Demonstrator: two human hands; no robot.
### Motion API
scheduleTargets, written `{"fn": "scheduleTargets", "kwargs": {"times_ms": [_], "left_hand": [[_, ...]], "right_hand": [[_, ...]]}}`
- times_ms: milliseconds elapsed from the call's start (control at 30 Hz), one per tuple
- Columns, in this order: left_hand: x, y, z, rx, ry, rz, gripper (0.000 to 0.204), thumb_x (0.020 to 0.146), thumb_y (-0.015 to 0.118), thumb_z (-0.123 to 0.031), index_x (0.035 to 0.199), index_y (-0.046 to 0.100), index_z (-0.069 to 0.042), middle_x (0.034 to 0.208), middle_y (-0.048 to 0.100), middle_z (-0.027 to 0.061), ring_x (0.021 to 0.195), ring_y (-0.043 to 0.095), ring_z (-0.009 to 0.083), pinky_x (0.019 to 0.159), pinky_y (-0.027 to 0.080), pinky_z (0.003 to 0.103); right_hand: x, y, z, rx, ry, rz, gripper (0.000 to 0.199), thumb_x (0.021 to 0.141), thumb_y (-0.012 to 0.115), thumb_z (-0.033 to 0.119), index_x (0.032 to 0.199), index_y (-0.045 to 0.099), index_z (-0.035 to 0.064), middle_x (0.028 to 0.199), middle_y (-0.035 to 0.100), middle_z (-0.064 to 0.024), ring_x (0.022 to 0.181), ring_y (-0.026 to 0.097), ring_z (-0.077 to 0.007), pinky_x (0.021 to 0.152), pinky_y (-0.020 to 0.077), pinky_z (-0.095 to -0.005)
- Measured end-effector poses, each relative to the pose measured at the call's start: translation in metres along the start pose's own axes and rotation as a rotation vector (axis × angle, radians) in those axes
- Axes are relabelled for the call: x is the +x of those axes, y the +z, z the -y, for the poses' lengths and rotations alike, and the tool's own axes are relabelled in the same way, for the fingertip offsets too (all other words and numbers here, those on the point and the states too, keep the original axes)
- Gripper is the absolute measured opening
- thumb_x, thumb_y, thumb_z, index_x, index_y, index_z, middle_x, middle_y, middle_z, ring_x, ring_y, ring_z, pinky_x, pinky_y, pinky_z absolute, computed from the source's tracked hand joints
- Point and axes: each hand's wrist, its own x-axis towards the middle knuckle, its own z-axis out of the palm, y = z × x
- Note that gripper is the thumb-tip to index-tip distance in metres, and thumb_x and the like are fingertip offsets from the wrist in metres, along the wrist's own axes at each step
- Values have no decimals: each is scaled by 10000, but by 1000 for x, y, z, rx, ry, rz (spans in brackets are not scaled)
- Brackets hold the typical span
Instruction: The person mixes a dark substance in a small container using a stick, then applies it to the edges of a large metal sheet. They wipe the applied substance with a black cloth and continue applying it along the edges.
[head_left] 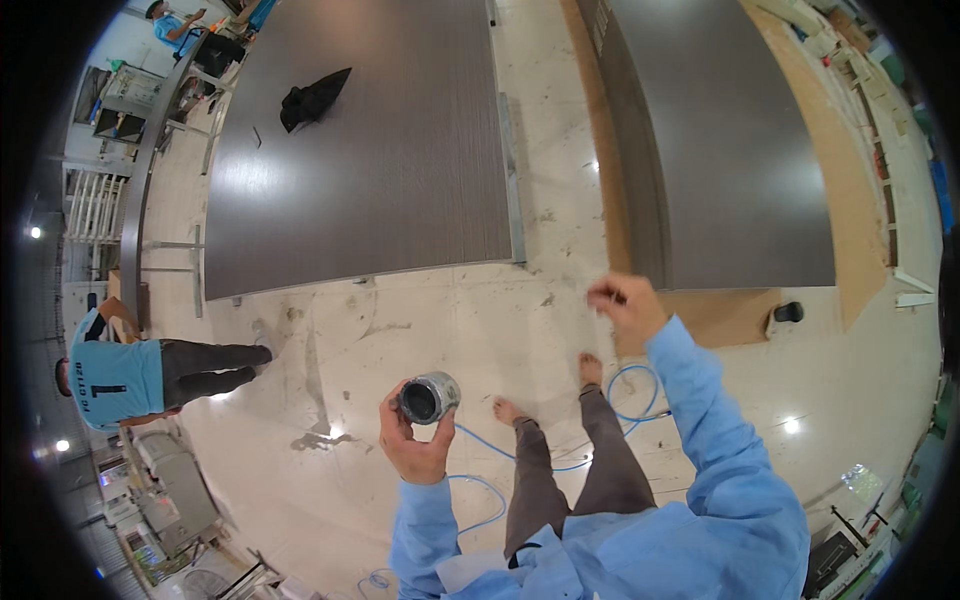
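Note:
My left hand [412, 455] is wrapped round a small round metal can [447, 388], smeared grey on the outside and dark inside its open top. It holds the can tilted, above the floor in front of my feet. My right hand [640, 312] is raised near the close corner of the right-hand panel stack, apart from it. Its fingers are bent and drawn together; whatever they hold, if anything, is too small to tell. Both hands are apart from the large dark wood-grain panel [370, 190] ahead on the left.
A crumpled black bag or cloth [315, 100] lies on the left panel. Dark panels [740, 150] lie over brown board [725, 310] at right, with a black rounded object [789, 312] beside it. A blue hose [485, 482] loops round my feet. A person [120, 380] stands at left.

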Motion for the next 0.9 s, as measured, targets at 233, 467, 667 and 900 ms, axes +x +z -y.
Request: {"fn": "scheduleTargets", "kwargs": {"times_ms": [233, 467, 667, 900], "left_hand": [[-9, 46, 15, 0, -75, 41, 704, 718, 849, 73, 1352, 545, 51, 1292, 639, 162, 1188, 651, 233, 1049, 535, 364], [-19, 58, 19, 16, -126, 68, 692, 694, 863, 77, 1312, 553, 40, 1293, 632, 168, 1192, 654, 251, 1054, 535, 371], [-23, 60, 16, 10, -172, 53, 692, 697, 867, 71, 1315, 555, 45, 1295, 631, 167, 1188, 659, 250, 1054, 541, 374], [-23, 61, 13, 33, -165, 22, 685, 695, 859, 97, 1310, 561, 49, 1291, 635, 171, 1173, 666, 242, 1036, 556, 371]], "right_hand": [[190, 2, 6, 93, -386, -440, 164, 937, 737, 116, 1073, 764, 29, 969, 768, -121, 844, 717, -207, 739, 569, -348], [271, -4, 41, 55, -447, -528, 119, 928, 726, 48, 1040, 765, 53, 957, 762, -117, 834, 721, -258, 763, 562, -361], [305, -10, 41, 6, -498, -525, 110, 917, 718, 39, 1012, 773, 54, 940, 762, -134, 834, 724, -293, 770, 560, -394], [312, -15, 42, -18, -488, -491, 150, 918, 672, -2, 1020, 771, 46, 955, 770, -125, 874, 741, -294, 810, 578, -368]]}}
